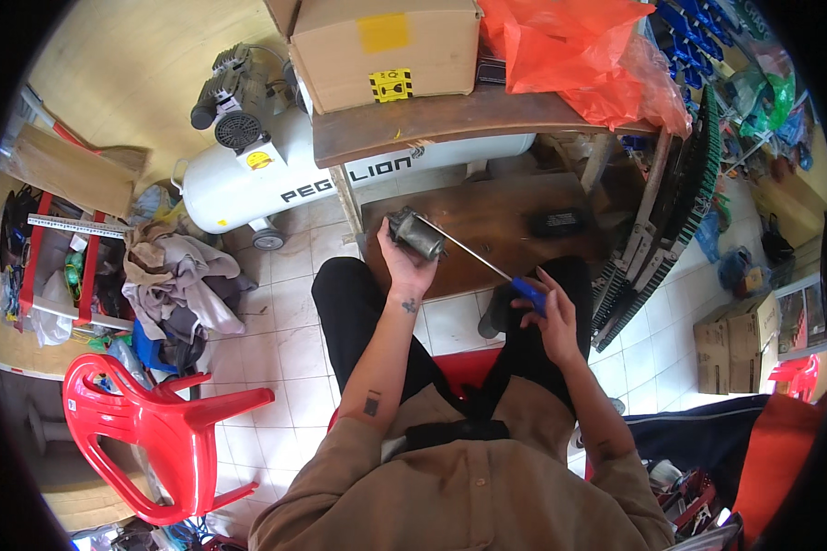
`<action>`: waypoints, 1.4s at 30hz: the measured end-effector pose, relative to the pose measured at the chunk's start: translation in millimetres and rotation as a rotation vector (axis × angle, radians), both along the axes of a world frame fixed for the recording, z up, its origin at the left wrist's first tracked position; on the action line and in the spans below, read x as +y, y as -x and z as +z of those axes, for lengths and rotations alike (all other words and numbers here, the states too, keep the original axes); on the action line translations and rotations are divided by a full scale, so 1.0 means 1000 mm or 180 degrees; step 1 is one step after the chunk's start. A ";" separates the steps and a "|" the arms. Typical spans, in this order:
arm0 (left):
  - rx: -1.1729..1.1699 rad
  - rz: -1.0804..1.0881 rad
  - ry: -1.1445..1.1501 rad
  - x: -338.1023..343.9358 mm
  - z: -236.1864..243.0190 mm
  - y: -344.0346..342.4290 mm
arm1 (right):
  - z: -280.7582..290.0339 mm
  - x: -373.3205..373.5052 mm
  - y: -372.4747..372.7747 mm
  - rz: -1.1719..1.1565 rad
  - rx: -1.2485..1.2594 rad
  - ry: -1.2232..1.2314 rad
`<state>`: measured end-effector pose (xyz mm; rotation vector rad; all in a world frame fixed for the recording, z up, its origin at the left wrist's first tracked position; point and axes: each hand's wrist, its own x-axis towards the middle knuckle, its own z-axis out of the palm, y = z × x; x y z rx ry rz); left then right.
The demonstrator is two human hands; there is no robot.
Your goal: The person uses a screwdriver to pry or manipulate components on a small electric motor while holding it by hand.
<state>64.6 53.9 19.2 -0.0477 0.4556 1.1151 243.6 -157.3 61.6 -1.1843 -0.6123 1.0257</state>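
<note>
My left hand (411,270) is closed around a grey metal cylinder that looks like a small electric motor (421,239), held up over the low wooden table (487,207). In my right hand (558,319) is a long screwdriver (527,293), gripped by its blue handle. Its thin steel shaft slants up and left to the motor. The tip is at the motor's upper side; whether it sits in a screw is too small to tell. A dark flat object (557,222) lies on the table to the right.
A white air compressor (239,174) stands behind on the tiled floor. Above the low table, a wooden shelf (487,112) carries a cardboard box (386,55) and an orange plastic bag (570,55). A red plastic chair (147,413) is at left, near heaped cloths (175,275).
</note>
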 end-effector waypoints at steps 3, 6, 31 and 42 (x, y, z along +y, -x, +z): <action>0.0026 -0.0009 -0.0070 0.002 -0.003 0.002 | 0.004 -0.008 -0.012 0.0405 -0.0377 0.0762; -0.0051 -0.0009 -0.0150 0.002 -0.005 0.002 | -0.002 -0.006 -0.015 0.0490 -0.0795 0.0955; -0.0075 -0.0099 -0.0056 0.005 -0.012 0.003 | -0.033 -0.003 -0.017 0.0072 -0.1264 -0.0151; -0.0137 -0.0023 -0.0180 0.007 -0.011 0.004 | -0.023 -0.006 -0.014 0.0104 -0.0869 0.0198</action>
